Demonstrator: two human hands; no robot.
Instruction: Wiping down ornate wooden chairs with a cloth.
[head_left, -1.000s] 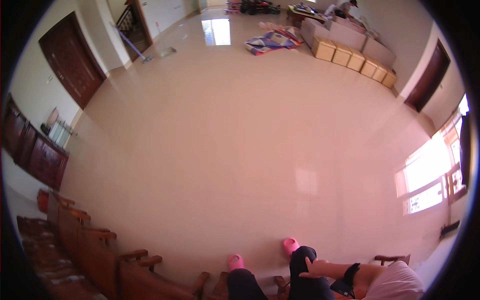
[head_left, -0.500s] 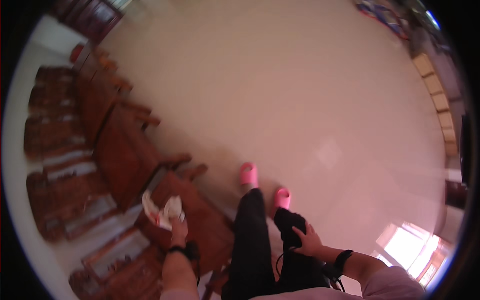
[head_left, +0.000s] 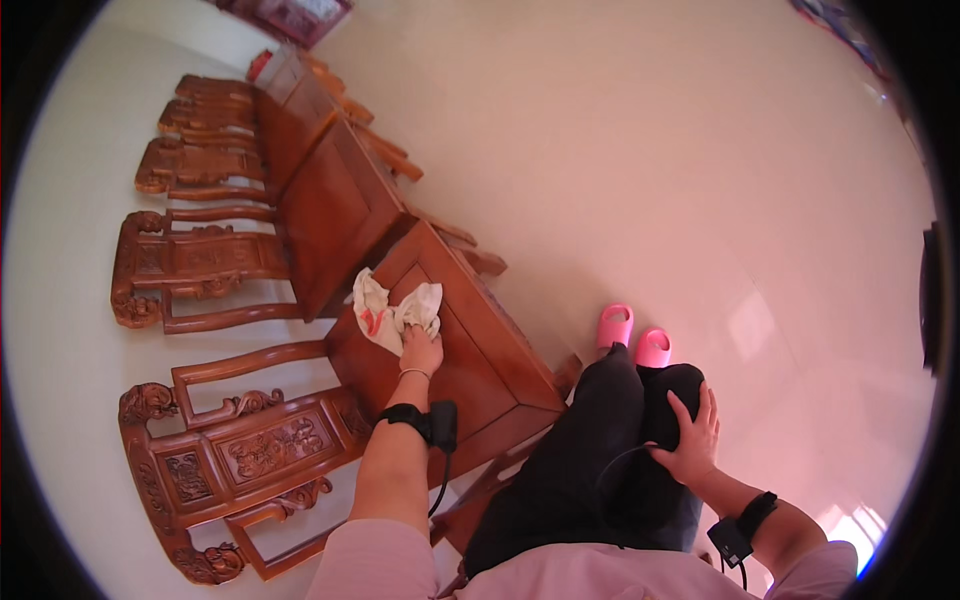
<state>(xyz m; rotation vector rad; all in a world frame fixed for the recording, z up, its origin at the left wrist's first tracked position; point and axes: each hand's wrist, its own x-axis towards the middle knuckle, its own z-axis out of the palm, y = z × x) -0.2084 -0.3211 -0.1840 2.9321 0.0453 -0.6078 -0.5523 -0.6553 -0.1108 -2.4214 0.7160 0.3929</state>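
Note:
My left hand (head_left: 421, 352) is closed on a crumpled white cloth (head_left: 378, 308) with a reddish mark. The cloth lies on the seat of a brown carved wooden chair (head_left: 470, 345), toward its back left part. A thin bracelet circles my left wrist, and a black band with a small box (head_left: 430, 424) is strapped round the forearm. My right hand (head_left: 694, 440) rests with fingers spread on my right knee, over black trousers (head_left: 575, 440), holding nothing. Another strapped box (head_left: 735, 535) sits on the right forearm.
A carved chair back (head_left: 275, 447) stands left of the seat, by a white wall (head_left: 70, 250). Beyond it a long wooden bench (head_left: 335, 215) with carved backs runs away along the wall. Pink slippers (head_left: 615, 325) are on my feet on the pale tiled floor (head_left: 640, 170).
My view has turned left, so the chairs sit nearer the middle. My feet have come closer together. The left hand still holds the cloth; the right stays on the knee.

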